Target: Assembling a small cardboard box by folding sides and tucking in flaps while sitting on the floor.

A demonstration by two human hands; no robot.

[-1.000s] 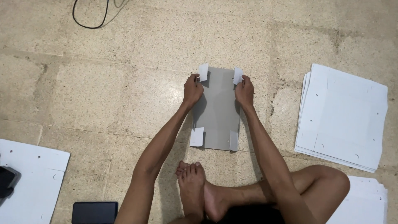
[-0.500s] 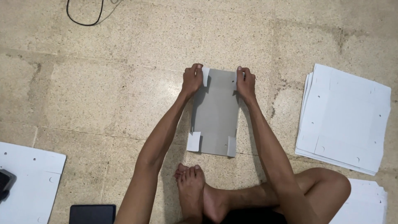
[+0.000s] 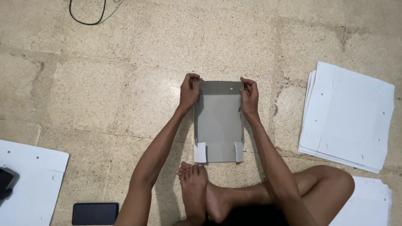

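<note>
- While the person sits on the floor with legs crossed, both hands work the far end of a grey cardboard sheet [image 3: 218,121] that lies flat on the tiles, straight ahead of the bare feet [image 3: 197,184].
- Left hand [image 3: 189,91] is closed on the sheet's far left corner, fingers curled over what looks like a tab bent inward.
- Right hand [image 3: 249,97] grips the far right corner the same way — thumb and fingers pinched on the edge.
- As for progress, my judgement is that the folding is partway: the long side flaps look turned in, and two small white tabs [image 3: 200,152] at the near end are folded over, while the far corners are in hand and the sheet is not yet a box.
- A stack of white flat sheets [image 3: 347,115] waits well apart on the right, with a second pile [image 3: 368,201] near the knee — so plenty appears unfolded.
- Another white sheet [image 3: 29,184] lies at the left, a dark phone [image 3: 95,214] just beside it.
- Flooring is worn beige terrazzo tile [image 3: 104,104] with stained joints; a black cable [image 3: 88,14] loops at the top edge.
</note>
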